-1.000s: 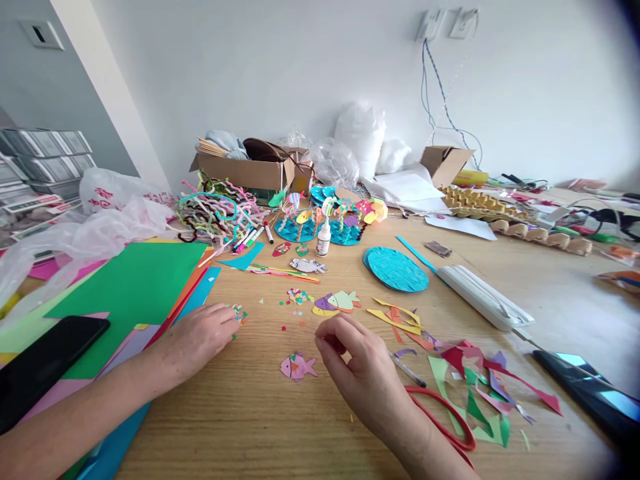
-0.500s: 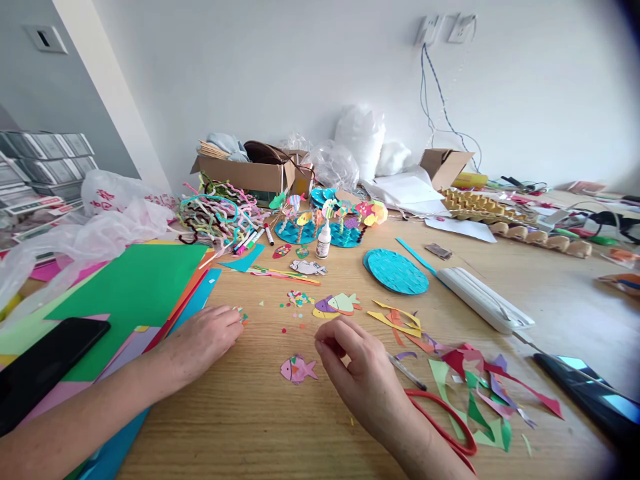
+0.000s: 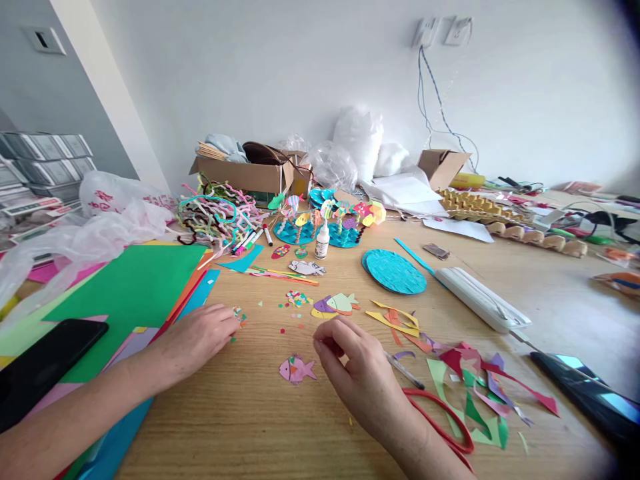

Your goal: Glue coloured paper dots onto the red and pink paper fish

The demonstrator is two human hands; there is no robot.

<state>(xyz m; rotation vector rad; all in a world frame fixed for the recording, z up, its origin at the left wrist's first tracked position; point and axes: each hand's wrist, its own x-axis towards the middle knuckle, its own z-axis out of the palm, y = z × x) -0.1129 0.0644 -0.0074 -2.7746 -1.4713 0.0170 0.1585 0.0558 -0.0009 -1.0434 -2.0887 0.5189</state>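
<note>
My left hand [image 3: 203, 337] rests low on the table beside the coloured paper sheets, palm down, fingers lying close together. At its fingertips are small paper bits [image 3: 240, 316], partly hidden by the hand. My right hand [image 3: 353, 363] is curled with thumb and forefinger pinched together; anything between them is too small to make out. Just left of it lies a pink paper fish [image 3: 297, 369] with a few coloured bits on its body. Beyond the hands are a pile of confetti dots [image 3: 299, 298] and overlapping paper fish cut-outs [image 3: 343, 303] in green, purple and yellow.
Red-handled scissors [image 3: 440, 417] and a pen [image 3: 405, 370] lie by my right wrist, near paper scraps [image 3: 493, 387]. A white glue bottle [image 3: 322, 241] stands farther back, left of blue discs [image 3: 395, 271]. A black phone [image 3: 47, 360] lies on the green paper [image 3: 125, 280].
My left hand has shifted slightly left, uncovering a few more paper bits at its fingertips. My right hand keeps its pinch in nearly the same place.
</note>
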